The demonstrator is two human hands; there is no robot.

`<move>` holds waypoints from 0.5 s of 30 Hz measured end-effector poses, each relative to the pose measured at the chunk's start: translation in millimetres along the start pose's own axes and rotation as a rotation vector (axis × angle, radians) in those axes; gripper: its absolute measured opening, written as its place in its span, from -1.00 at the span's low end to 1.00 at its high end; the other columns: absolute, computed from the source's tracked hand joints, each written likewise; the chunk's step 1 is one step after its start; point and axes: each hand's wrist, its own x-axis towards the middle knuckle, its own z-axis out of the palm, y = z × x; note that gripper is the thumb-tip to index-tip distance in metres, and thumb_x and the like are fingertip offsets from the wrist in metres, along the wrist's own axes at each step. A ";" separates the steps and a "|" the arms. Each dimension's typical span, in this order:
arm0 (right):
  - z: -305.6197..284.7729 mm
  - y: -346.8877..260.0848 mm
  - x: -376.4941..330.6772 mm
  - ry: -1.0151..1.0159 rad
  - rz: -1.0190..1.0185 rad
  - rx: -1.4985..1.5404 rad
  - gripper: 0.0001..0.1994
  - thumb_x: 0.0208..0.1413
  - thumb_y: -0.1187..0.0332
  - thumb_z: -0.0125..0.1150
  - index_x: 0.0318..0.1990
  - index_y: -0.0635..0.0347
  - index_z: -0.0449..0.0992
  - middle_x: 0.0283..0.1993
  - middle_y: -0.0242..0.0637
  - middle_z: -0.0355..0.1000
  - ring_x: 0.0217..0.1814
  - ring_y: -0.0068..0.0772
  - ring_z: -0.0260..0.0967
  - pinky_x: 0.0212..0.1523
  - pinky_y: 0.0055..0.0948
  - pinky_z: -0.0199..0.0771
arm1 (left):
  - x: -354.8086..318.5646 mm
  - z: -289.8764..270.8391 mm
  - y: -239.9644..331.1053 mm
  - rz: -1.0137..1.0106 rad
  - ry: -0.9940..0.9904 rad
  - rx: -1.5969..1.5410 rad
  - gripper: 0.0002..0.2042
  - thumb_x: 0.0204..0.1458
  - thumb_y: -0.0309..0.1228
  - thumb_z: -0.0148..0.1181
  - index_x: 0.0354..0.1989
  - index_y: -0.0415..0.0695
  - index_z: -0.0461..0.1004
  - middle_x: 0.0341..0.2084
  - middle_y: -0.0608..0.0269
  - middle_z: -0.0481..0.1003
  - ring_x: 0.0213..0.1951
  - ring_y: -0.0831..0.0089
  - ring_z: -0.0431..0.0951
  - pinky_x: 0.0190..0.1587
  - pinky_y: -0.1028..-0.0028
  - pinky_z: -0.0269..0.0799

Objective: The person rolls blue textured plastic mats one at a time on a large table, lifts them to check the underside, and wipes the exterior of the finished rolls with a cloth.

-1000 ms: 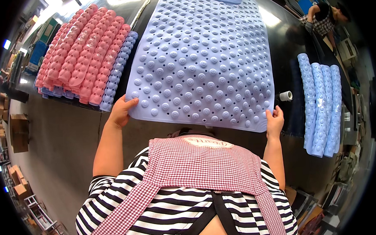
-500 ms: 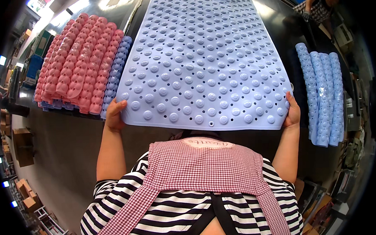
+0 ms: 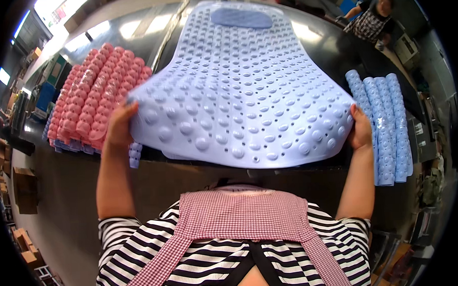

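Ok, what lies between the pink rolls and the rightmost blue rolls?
The head view shows the blue mat, the left hand and right hand gripping it, and one blue roll's end.

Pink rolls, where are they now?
In the head view, the pink rolls lie at the left, beyond the left hand and beside the blue mat.

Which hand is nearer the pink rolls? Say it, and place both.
Left. The left hand is beside the pink rolls, to their right, holding the blue mat; the right hand is far across the mat, holding its right edge.
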 end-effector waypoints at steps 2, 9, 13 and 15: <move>35.0 -57.9 10.9 -0.018 -0.130 -0.057 -0.57 0.38 0.12 0.20 0.14 0.35 0.49 0.07 -0.13 0.56 0.07 -0.27 0.53 0.18 -0.27 0.52 | 27.2 25.0 67.9 0.147 -0.015 -0.008 -0.58 0.25 -0.28 0.23 0.20 -0.26 0.41 -0.03 0.08 0.59 -0.06 0.31 0.65 -0.01 0.32 0.62; 112.3 -252.6 -8.9 -0.025 -0.737 0.298 -0.44 0.49 0.06 -0.08 0.37 0.39 0.29 0.39 0.01 0.34 0.45 -0.09 0.27 0.47 -0.07 0.21 | 64.4 75.1 293.2 0.783 -0.481 0.077 -0.45 0.43 -0.21 -0.04 0.38 -0.44 0.17 0.16 -0.11 0.53 0.28 0.03 0.49 0.35 0.22 0.38; 176.3 -337.5 -74.5 -0.118 -1.121 0.226 -0.48 0.52 0.19 -0.17 0.45 0.38 0.17 0.46 -0.02 0.26 0.58 -0.01 0.10 0.58 0.05 0.05 | 20.5 140.9 372.9 1.224 -0.026 0.471 -0.39 0.33 -0.01 0.07 0.46 0.03 0.13 0.38 0.14 0.26 0.37 0.05 0.31 0.24 -0.10 0.49; 217.4 -356.7 -99.0 -0.039 -1.198 0.251 -0.47 0.52 0.22 -0.22 0.45 0.46 0.11 0.53 0.14 0.12 0.63 0.01 0.00 0.66 0.09 -0.16 | 14.1 152.2 408.6 1.343 -0.010 0.442 -0.44 0.35 -0.09 0.04 0.41 -0.12 0.15 0.36 0.11 0.29 0.30 0.08 0.38 0.21 -0.04 0.52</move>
